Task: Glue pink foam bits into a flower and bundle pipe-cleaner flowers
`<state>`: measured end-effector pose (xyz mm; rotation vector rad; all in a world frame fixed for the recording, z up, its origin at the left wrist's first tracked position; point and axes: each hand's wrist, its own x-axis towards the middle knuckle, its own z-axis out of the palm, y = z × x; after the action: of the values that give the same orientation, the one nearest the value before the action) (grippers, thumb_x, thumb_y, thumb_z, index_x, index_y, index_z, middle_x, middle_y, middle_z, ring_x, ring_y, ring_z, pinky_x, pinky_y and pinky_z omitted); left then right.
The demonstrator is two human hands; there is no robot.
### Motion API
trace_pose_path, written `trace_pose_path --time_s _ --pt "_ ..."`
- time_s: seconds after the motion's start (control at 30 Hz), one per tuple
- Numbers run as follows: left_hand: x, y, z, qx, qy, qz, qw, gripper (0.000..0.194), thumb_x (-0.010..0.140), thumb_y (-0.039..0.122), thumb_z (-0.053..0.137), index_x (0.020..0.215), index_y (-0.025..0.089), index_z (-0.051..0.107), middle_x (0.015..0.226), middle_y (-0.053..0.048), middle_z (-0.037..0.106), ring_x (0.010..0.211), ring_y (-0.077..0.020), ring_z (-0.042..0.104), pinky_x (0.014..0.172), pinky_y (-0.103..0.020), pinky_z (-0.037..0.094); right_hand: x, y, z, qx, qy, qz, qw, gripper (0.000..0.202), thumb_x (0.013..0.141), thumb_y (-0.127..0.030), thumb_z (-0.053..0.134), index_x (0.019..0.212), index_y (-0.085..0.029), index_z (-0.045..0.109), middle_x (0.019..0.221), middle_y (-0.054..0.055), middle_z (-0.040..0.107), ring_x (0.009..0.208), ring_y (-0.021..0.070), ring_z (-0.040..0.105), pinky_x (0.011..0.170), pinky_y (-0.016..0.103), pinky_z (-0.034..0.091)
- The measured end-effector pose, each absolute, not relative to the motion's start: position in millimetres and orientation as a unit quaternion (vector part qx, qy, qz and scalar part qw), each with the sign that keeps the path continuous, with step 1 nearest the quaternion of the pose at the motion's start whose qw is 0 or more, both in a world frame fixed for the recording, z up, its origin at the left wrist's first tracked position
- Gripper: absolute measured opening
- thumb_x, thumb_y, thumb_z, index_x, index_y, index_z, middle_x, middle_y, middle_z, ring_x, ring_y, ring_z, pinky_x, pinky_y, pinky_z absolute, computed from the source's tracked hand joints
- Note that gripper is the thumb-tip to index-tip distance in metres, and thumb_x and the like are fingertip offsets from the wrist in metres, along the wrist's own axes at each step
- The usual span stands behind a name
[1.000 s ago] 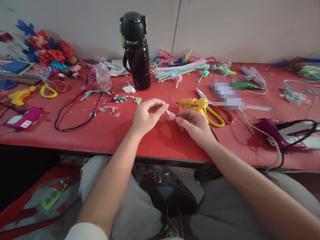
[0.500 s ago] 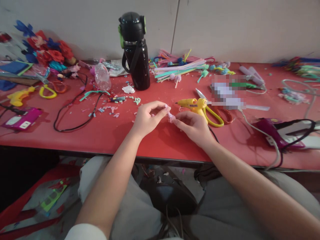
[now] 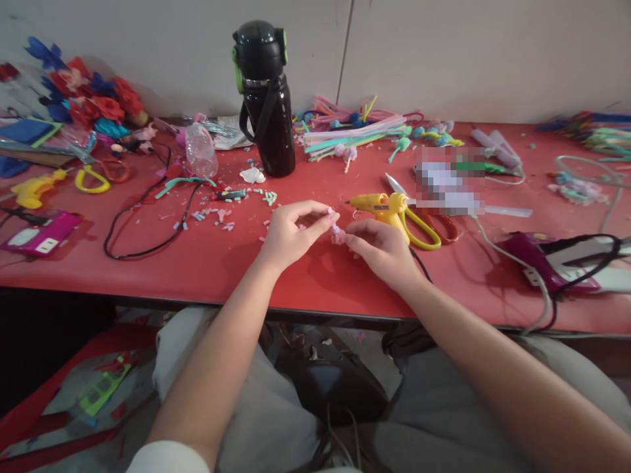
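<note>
A small pink fuzzy piece (image 3: 337, 233) is held between my two hands, above the red table (image 3: 236, 276). My left hand (image 3: 298, 231) pinches its upper end between thumb and fingertips. The thumb and index finger of my right hand (image 3: 382, 249) are closed on its lower right side. Just behind my right hand lies a yellow glue gun (image 3: 379, 205), its nozzle pointing left. Scissors with yellow and red handles (image 3: 421, 230) lie beside the glue gun.
A black bottle (image 3: 269, 112) stands at the back. Pipe cleaners (image 3: 355, 131) lie right of it, small scraps (image 3: 217, 215) to the left. Magenta power strips (image 3: 44, 233) with cords sit at both sides. A second yellow glue gun (image 3: 37, 188) lies far left.
The hands keep their grip on the pink piece, with only a tiny shift of the fingers. The view has moved very slightly.
</note>
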<state>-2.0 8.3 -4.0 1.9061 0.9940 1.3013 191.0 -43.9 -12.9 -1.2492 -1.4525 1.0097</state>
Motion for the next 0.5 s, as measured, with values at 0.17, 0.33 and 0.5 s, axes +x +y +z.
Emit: trace_pose_path --time_s 0.17,0.33,0.5 --pt "-0.9 9.6 -4.7 0.707 0.376 0.509 0.316 0.023 0.087 0.044 0.081 0.083 0.021 0.078 0.081 -0.004 0.080 0.073 -0.0170 0.076 0.065 -0.026 0.060 192.6 -42.7 -16.3 -0.509 -0.576 0.403 0.497 0.020 0.083 -0.041 0.073 0.090 -0.022 0.070 0.088 0.006 0.076 0.075 0.0191 0.068 0.068 0.036 0.057" --pt "0.0 8.7 -3.0 0.690 0.382 0.509 0.346 0.028 0.087 0.045 0.080 0.078 0.020 0.074 0.073 -0.004 0.078 0.065 -0.0173 0.075 0.065 -0.028 0.062 191.9 -42.6 -17.4 -0.519 -0.592 0.365 0.497 0.019 0.085 -0.042 0.070 0.082 -0.023 0.068 0.080 0.004 0.069 0.073 0.0192 0.064 0.067 0.036 0.052" --pt "-3.8 9.8 1.4 0.682 0.380 0.507 0.365 0.031 0.087 0.047 0.081 0.075 0.020 0.073 0.070 -0.004 0.076 0.063 -0.0172 0.075 0.064 -0.028 0.062 191.6 -49.4 -7.0 -0.531 -0.606 0.338 0.487 0.027 0.090 -0.048 0.067 0.078 -0.024 0.064 0.069 0.002 0.062 0.065 0.0176 0.057 0.062 0.035 0.048"
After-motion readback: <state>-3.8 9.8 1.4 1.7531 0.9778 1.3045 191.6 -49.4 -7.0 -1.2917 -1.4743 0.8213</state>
